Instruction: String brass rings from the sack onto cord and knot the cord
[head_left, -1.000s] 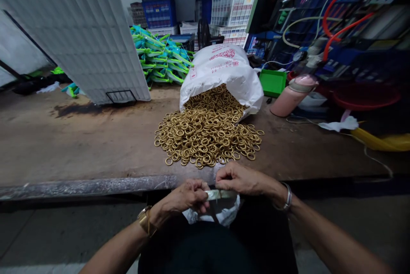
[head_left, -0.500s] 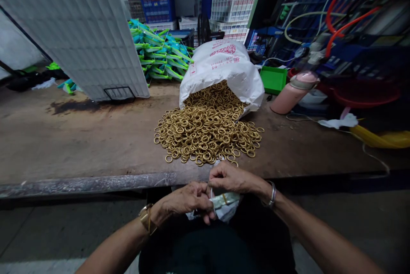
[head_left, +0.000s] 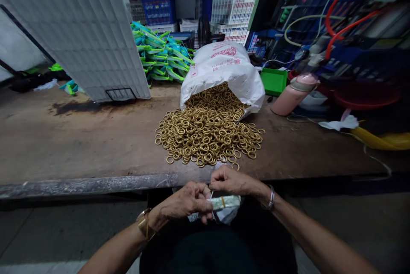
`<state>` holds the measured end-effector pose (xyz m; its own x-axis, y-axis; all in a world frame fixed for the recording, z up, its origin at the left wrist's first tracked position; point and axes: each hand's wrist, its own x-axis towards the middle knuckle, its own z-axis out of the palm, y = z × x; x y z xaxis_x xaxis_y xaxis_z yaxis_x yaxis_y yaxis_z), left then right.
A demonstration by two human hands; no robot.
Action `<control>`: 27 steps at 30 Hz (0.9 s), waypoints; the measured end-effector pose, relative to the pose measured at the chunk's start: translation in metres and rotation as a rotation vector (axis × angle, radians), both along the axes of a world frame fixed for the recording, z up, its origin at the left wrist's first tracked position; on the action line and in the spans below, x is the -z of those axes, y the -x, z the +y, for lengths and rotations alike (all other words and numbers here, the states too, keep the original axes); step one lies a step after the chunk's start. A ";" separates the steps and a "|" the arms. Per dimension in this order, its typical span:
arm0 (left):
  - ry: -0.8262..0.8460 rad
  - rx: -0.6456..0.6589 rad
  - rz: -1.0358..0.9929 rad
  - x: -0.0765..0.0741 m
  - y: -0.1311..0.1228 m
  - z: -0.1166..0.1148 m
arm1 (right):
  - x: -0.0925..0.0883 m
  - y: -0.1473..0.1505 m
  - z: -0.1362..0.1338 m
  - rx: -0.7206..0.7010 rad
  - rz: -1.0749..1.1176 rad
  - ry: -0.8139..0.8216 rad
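Observation:
My left hand (head_left: 184,202) is closed around one end of a pale greenish bundle (head_left: 229,201) with a yellow band across it, held low in front of the table edge. Close above it, my right hand (head_left: 234,182) has its fingertips pinched together. A thin white strip (head_left: 211,194) runs between the two hands; what exactly the right fingertips grip is too small to make out. Whitish crumpled material (head_left: 226,215) shows under the bundle. Just beyond the hands lies a heap of gold-coloured rings (head_left: 205,137), spilling from a white sack (head_left: 224,66) with red print.
A tall grey-white ribbed panel (head_left: 96,34) stands at left on the wooden table (head_left: 80,145). Green and blue plastic pieces (head_left: 163,56) are piled behind. To the right are a green tray (head_left: 273,81), a pink bottle (head_left: 291,96) and a yellow bag (head_left: 384,138).
My right hand has shifted very slightly down, still pinched. The banded bundle in my left hand has turned a little and lies more level. The rings and sack look unchanged.

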<state>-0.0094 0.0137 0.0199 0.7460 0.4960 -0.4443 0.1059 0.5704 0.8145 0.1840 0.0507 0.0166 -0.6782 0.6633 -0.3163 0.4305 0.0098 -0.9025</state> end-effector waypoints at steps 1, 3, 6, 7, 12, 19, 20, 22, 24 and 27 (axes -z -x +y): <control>-0.002 -0.009 -0.010 0.001 0.001 0.000 | 0.004 -0.002 -0.001 0.011 0.028 0.034; -0.004 -0.029 -0.036 0.002 0.003 0.000 | 0.013 -0.006 -0.003 0.041 0.079 0.125; -0.004 -0.098 -0.067 0.001 0.003 0.002 | 0.025 -0.009 -0.012 0.109 0.097 0.210; -0.013 -0.140 -0.066 0.001 0.003 0.003 | 0.027 -0.009 -0.015 0.125 0.107 0.198; -0.143 -0.323 0.035 0.003 -0.002 0.008 | 0.017 0.000 -0.036 0.096 0.093 -0.036; -0.691 -0.330 0.376 0.017 -0.003 0.009 | -0.014 0.007 -0.050 -0.018 -0.188 -0.512; -0.779 -0.303 0.429 0.017 -0.002 0.009 | -0.017 0.008 -0.048 -0.018 -0.187 -0.538; -0.872 -0.220 0.479 0.013 0.000 0.007 | -0.020 0.009 -0.042 -0.009 -0.193 -0.585; -0.894 -0.104 0.454 0.005 0.002 0.004 | -0.022 0.011 -0.035 -0.010 -0.209 -0.626; -0.882 0.054 0.358 -0.011 0.005 0.001 | -0.024 0.011 -0.023 -0.018 -0.206 -0.628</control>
